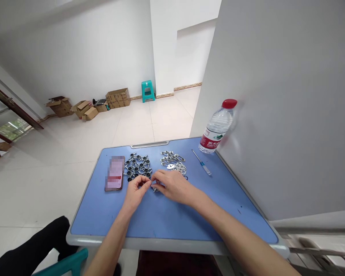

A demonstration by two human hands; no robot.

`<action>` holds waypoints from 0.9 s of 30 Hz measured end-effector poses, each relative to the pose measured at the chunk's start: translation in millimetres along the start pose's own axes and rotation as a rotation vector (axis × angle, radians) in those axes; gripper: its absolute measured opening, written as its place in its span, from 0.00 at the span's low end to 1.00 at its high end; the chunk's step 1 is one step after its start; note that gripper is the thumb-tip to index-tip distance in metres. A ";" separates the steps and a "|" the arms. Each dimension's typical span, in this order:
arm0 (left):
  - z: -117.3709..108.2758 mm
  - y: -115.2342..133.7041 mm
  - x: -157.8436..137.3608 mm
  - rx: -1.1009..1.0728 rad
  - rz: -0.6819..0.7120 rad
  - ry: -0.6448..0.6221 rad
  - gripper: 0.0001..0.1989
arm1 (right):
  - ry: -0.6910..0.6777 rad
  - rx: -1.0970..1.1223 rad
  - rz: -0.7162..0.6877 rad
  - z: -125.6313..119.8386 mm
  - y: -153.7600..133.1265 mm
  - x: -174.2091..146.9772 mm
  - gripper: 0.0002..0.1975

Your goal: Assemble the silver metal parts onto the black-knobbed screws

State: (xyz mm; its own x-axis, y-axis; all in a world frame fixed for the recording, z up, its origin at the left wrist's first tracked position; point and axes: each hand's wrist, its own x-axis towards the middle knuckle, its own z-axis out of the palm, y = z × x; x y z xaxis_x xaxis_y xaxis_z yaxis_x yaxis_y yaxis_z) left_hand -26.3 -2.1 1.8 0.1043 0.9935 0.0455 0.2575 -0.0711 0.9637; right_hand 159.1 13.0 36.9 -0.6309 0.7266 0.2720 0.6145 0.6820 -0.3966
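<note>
My left hand [136, 192] is closed, with thumb and forefinger pinched together above the blue table [149, 218]. Right beside it, my right hand [175, 186] has its fingers bent inward, and the tips of both hands nearly meet. A small silver metal part [155, 189] shows partly under the right fingers; the rest is covered. What the left pinch holds is too small to tell. Just beyond the left hand lies a cluster of metal parts with round black centres [136, 168]. Past the right hand are silver hook-shaped pieces [171, 156] and flat metal plates [179, 168].
A phone [115, 174] lies at the left, and a screwdriver with a clear-blue handle [201, 163] at the right. A water bottle [217, 128] stands at the back right corner against the grey wall [290, 115]. Cardboard boxes [117, 98] and a teal stool [147, 91] are beyond.
</note>
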 end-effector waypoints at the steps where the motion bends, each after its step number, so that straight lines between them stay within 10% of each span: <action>1: 0.4 0.6 0.0 -0.020 -0.011 -0.015 0.17 | 0.015 -0.041 -0.026 2.9 -0.7 0.0 0.04; 14: 0.7 6.6 -1.7 -0.171 -0.075 -0.017 0.20 | 0.060 -0.197 -0.082 12.5 -1.8 -0.6 0.08; 27: 2.0 9.1 -3.9 0.182 0.126 -0.010 0.09 | -0.136 -0.258 0.116 -13.2 3.2 3.6 0.11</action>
State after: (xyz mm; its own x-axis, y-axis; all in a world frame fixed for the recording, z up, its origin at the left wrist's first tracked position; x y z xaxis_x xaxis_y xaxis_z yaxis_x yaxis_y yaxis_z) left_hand -22.4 -6.8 9.9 0.1557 0.9748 0.1595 0.4109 -0.2108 0.8870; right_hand 165.1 18.9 48.2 -0.5965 0.7949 0.1109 0.7750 0.6064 -0.1778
